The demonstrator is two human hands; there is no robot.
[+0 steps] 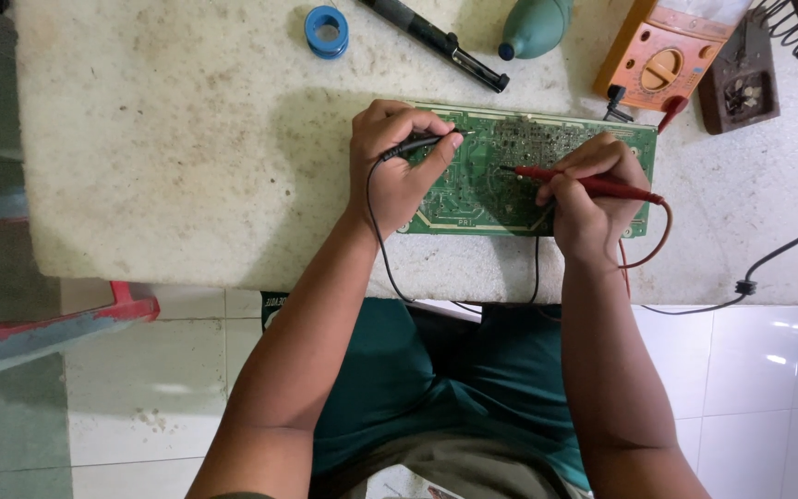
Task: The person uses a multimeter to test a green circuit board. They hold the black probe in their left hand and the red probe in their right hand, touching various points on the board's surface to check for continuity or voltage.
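The green circuit board (510, 176) is lying flat near the front edge of the white worktable (159, 157). The left hand (394, 166) is pinching a black probe (422, 143) down onto it, and the right hand (588, 199) is gripping a red probe (570, 180) pen-style, tip touching mid-board. An orange multimeter (662, 55) is sitting just behind.

head-worn view, straight down, close over worktable (187, 166) and lap
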